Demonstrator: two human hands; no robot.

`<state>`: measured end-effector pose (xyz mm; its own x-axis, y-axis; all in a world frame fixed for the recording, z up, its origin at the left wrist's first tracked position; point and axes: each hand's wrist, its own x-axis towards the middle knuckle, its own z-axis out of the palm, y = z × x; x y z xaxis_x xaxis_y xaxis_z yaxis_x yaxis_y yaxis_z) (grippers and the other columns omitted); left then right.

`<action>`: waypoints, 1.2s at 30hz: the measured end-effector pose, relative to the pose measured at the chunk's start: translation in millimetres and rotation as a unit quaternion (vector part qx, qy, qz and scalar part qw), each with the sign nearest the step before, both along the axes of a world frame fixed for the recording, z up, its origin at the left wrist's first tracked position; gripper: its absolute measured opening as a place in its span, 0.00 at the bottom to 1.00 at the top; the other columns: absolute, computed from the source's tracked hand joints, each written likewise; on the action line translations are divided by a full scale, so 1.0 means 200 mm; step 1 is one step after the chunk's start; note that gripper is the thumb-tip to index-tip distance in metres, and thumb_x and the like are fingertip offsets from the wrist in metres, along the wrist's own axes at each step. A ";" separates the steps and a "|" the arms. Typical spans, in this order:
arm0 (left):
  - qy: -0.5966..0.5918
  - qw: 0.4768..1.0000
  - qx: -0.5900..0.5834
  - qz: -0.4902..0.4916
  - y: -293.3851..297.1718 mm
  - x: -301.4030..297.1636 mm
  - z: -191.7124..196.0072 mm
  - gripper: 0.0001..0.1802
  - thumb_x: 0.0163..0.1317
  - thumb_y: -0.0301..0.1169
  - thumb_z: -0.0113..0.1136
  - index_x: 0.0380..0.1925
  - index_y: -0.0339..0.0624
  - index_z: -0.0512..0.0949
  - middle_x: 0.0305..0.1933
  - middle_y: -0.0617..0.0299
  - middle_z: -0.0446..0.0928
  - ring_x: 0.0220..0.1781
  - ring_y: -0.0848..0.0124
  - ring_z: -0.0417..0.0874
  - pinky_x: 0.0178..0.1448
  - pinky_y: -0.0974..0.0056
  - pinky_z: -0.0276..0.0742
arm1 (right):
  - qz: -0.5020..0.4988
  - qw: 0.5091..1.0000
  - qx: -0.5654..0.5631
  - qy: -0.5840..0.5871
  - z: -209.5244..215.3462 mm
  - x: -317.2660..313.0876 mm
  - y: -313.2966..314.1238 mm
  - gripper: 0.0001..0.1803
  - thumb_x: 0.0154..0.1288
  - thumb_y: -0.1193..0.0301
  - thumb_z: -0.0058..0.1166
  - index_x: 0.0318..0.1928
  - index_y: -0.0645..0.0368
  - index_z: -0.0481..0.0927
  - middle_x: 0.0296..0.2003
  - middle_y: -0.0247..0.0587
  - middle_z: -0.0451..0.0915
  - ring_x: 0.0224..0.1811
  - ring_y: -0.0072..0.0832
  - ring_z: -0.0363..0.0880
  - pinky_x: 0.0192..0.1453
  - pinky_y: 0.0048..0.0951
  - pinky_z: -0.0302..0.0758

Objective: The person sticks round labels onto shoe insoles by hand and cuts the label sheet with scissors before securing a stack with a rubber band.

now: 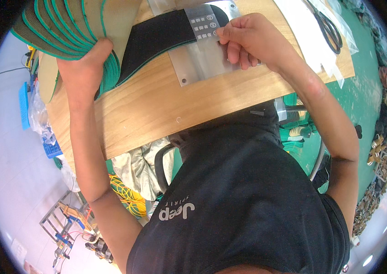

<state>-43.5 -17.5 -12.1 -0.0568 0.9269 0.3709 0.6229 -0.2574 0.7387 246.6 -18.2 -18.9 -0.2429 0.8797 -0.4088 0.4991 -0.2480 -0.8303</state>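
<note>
Where the bench (157, 114) meets its far left corner, a fanned insole stack (70, 23) is gripped by the left hand (86, 68). A transfer sheet (205, 23) is pinched by the right hand (248, 39) upon the black insole (157, 39), long axis leftward over the metal plate (202, 64).

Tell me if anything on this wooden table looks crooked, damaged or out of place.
Nothing stands out. The left hand holds a neat fan of green-edged insoles, the right hand presses a clear label strip onto a black insole, and the scissors lie aside.
</note>
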 end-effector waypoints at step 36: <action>0.250 0.956 -0.100 -0.116 -0.04 0.26 0.07 0.28 0.42 0.37 0.73 0.44 0.38 0.76 0.40 0.52 0.81 0.42 0.59 0.81 0.50 0.60 0.73 | -0.126 0.979 0.026 0.160 -0.05 0.10 -0.06 0.11 0.65 0.65 0.51 0.33 0.61 0.79 0.19 0.34 0.78 0.16 0.16 0.72 0.18 0.14 0.63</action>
<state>8.7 -25.5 2.3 0.2961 0.9485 0.1129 0.8543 -0.3158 0.4129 266.4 -29.5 -28.6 -0.1242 0.9457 -0.3002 0.1407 -0.2827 -0.9488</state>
